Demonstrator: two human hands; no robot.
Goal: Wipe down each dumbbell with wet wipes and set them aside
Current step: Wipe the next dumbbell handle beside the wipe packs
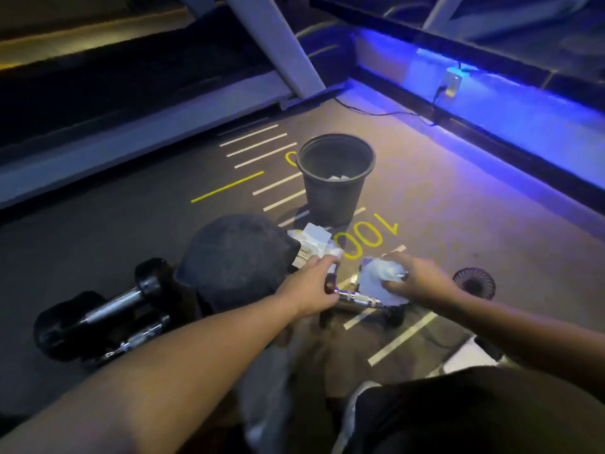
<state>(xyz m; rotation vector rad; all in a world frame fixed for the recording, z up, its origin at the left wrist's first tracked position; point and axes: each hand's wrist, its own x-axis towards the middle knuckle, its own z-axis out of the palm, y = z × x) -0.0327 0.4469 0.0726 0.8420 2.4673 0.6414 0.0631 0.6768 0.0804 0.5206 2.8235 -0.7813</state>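
A small dumbbell with a chrome handle [360,298] lies on the floor in front of me. My left hand [311,286] grips its left end. My right hand [415,280] holds a crumpled white wet wipe [376,283] pressed onto the dumbbell's right end. A white pack of wet wipes [314,240] sits just beyond my left hand. Two larger black dumbbells [108,312] with chrome handles lie side by side on the floor at the left.
A black bin [334,178] with white wipes inside stands ahead on the marked gym floor. A dark cap [235,257] covers my left knee area. A small round fan [474,283] sits at the right. A treadmill frame [131,126] runs along the back left.
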